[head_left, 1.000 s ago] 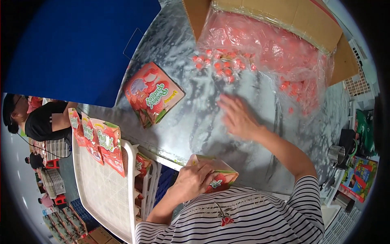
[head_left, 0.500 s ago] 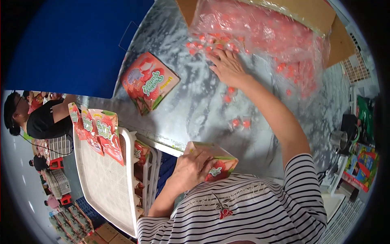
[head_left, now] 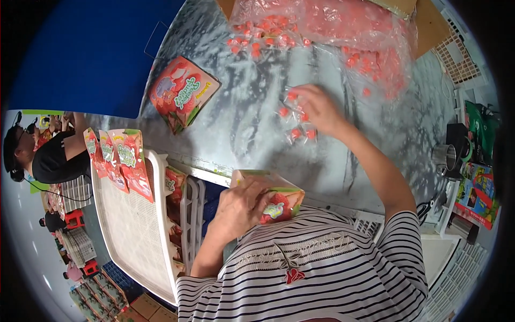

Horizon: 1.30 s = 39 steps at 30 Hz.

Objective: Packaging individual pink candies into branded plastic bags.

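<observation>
My left hand (head_left: 240,208) grips a red and pink stand-up pouch (head_left: 287,201) at the table's near edge, against my striped shirt. The pouch's upper side faces the table. Above the marbled table, my right hand (head_left: 321,111) is open, slightly blurred, with its fingers reaching over a few small red candies in clear wrappers (head_left: 296,133). One candy (head_left: 304,116) lies right by the palm; whether the fingers touch it I cannot tell. Farther off lies a loose heap of the same wrapped candies (head_left: 270,31), spilling from a large clear bag (head_left: 343,24) in a cardboard box (head_left: 432,29).
Two or more flat pouches (head_left: 185,91) lie stacked on the table's left. Filled pouches (head_left: 129,161) stand on a white mesh tray (head_left: 131,231) atop stacked trays. A blue panel (head_left: 80,59) borders the far left. At right stands a metal cup (head_left: 444,155). A co-worker (head_left: 59,150) is at left.
My right hand has drawn back from the far heap toward the nearer candies, where an additional candy now lies. My left hand still grips the pouch. The whole view has shifted slightly.
</observation>
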Each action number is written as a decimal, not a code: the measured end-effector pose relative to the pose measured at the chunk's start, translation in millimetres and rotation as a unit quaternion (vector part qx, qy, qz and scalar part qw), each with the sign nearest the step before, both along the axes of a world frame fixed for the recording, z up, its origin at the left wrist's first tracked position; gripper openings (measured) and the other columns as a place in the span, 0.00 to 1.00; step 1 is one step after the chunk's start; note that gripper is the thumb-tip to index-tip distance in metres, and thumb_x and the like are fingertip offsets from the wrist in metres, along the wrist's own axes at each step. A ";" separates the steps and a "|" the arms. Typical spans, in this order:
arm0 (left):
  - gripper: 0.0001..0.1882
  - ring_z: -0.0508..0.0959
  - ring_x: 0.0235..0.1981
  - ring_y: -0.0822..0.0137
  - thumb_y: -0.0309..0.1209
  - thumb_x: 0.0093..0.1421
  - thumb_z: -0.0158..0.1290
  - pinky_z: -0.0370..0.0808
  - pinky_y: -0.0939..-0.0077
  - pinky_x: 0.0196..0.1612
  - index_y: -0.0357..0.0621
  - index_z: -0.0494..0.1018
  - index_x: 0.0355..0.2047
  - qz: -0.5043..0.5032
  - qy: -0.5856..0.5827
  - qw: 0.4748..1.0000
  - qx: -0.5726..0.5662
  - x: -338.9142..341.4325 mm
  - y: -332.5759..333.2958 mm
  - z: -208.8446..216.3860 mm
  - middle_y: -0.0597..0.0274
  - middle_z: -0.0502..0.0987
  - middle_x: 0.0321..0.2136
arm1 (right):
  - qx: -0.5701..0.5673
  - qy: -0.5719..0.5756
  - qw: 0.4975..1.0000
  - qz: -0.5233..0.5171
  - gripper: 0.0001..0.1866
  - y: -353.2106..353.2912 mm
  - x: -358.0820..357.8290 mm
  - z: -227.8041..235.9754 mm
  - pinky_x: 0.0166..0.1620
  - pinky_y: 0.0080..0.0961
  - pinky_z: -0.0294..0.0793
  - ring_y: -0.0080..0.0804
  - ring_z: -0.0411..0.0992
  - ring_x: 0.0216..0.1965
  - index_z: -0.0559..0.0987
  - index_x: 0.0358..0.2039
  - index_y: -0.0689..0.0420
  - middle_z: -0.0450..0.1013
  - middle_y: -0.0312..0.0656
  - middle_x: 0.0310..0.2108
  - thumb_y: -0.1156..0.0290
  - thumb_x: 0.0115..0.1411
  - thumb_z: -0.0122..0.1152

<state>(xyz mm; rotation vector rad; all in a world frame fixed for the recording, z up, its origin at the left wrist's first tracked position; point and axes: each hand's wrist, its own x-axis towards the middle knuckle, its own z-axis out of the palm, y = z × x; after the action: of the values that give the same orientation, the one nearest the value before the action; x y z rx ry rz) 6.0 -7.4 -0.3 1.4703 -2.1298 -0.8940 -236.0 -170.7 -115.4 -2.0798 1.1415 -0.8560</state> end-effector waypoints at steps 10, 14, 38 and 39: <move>0.09 0.75 0.22 0.68 0.24 0.55 0.58 0.72 0.78 0.25 0.37 0.76 0.37 0.115 -0.025 0.993 -0.034 35.8 15.9 8.1 0.55 0.77 0.28 | 0.172 -0.211 0.942 -0.198 0.17 32.2 -81.4 16.4 0.49 0.24 0.71 0.28 0.72 0.44 0.75 0.47 0.65 0.75 0.42 0.43 0.66 0.68 0.45; 0.09 0.75 0.18 0.65 0.26 0.55 0.59 0.71 0.75 0.22 0.38 0.75 0.36 0.122 -0.017 0.991 -0.057 37.3 19.6 8.6 0.55 0.76 0.27 | 0.163 -0.203 0.948 -0.186 0.17 42.1 -67.8 11.5 0.49 0.24 0.71 0.27 0.72 0.45 0.75 0.47 0.65 0.75 0.42 0.43 0.65 0.68 0.45; 0.10 0.76 0.23 0.67 0.23 0.52 0.60 0.72 0.77 0.25 0.38 0.76 0.36 0.118 -0.020 0.992 -0.030 25.2 17.1 19.1 0.57 0.78 0.30 | -0.162 0.220 0.955 0.119 0.31 44.2 19.4 1.6 0.63 0.44 0.53 0.49 0.51 0.64 0.70 0.56 0.48 0.56 0.48 0.62 0.52 0.52 0.63; 0.10 0.77 0.23 0.66 0.23 0.52 0.60 0.72 0.77 0.26 0.38 0.76 0.36 0.097 -0.008 0.994 -0.048 22.7 11.7 23.1 0.57 0.78 0.30 | -0.176 0.196 0.959 0.104 0.28 50.3 12.2 -5.6 0.59 0.43 0.58 0.47 0.55 0.60 0.72 0.52 0.49 0.60 0.47 0.58 0.57 0.51 0.65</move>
<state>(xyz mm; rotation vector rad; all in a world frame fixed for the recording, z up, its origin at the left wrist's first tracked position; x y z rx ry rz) 28.7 4.3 22.7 1.6057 -1.9704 -0.7037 -223.8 -120.3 -120.9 -2.6992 0.9878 -0.5908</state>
